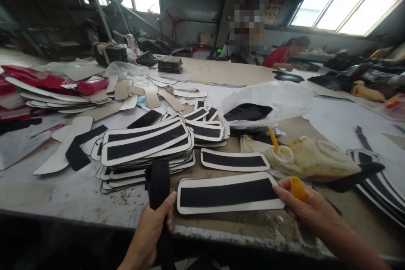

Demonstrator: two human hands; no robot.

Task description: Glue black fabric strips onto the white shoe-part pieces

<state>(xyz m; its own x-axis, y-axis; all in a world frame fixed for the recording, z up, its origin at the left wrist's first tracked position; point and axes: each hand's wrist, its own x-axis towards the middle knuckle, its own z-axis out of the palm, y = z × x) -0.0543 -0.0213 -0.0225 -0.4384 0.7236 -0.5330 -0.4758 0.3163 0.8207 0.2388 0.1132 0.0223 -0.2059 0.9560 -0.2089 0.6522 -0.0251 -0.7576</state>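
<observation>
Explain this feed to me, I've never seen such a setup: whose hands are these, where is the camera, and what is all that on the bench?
There is no machine; a person wears the camera on the head, looking down. The left hand is shut on a black strip. The right hand, with an orange cap on one finger, touches a white-edged black panel lying flat on the worktable. Behind it sit a stack of like panels, a single panel, a glue bottle on its side and a plastic bag. Another person in red works farther back.

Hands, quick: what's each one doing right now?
Left hand: closed around a black strip.
Right hand: fingers on the end of the black-and-white piece, orange cover on one finger.
</observation>
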